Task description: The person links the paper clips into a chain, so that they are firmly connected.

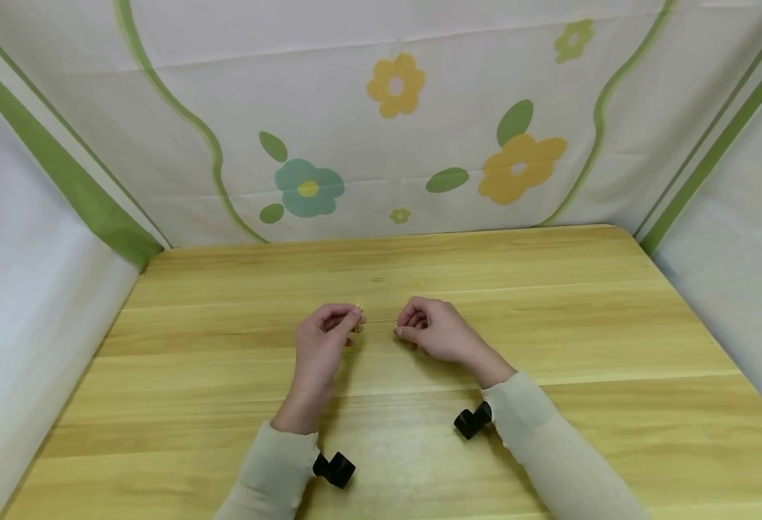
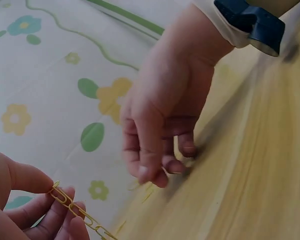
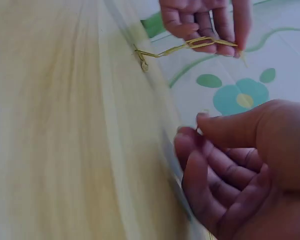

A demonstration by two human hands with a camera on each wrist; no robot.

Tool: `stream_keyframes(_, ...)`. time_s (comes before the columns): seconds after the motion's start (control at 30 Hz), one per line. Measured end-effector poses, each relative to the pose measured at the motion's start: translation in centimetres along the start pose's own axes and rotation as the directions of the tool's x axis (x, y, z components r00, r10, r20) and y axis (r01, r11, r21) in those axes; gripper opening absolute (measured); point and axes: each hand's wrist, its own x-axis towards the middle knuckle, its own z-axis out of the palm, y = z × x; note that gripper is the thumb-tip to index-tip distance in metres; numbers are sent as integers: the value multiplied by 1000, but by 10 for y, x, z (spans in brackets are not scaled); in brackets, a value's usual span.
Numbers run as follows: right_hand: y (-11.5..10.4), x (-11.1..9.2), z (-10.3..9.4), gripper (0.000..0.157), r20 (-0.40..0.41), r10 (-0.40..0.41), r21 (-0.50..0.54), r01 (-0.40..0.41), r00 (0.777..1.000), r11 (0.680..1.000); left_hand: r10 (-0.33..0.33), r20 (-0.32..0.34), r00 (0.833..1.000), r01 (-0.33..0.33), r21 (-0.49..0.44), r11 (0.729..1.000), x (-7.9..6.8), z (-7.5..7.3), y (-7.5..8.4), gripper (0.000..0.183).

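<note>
Left hand (image 2: 40,210), paperclip chain (image 2: 84,214) in pinch — links clear only in wrist views — right hand (image 2: 162,107), clip (image 3: 205,111) likewise

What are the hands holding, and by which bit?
The left hand pinches a chain of yellow wire paper clips near one end. Whether the right hand holds anything, I can't tell.

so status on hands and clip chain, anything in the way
Left hand pinches yellow paper clip chain. Right hand apart, its hold unclear. Nothing visible in between.
</note>
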Motion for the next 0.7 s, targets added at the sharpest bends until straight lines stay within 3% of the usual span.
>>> stream_keyframes(0.23,-2,-11,-15,11,-15,-35,144,37,999,989,-25,61,998,23,30,999,-4,9,-6,18)
stream_keyframes(0.4,-9,-14,-21,11,-51,-64,153,71,997,986,-47,109,993,41,53,998,-5,11,-8,19)
stream_keyframes(0.7,-12,-12,-23,13,-99,-64,145,78,993,986,-65,135,989,55,82,995,-2,13,-10,19)
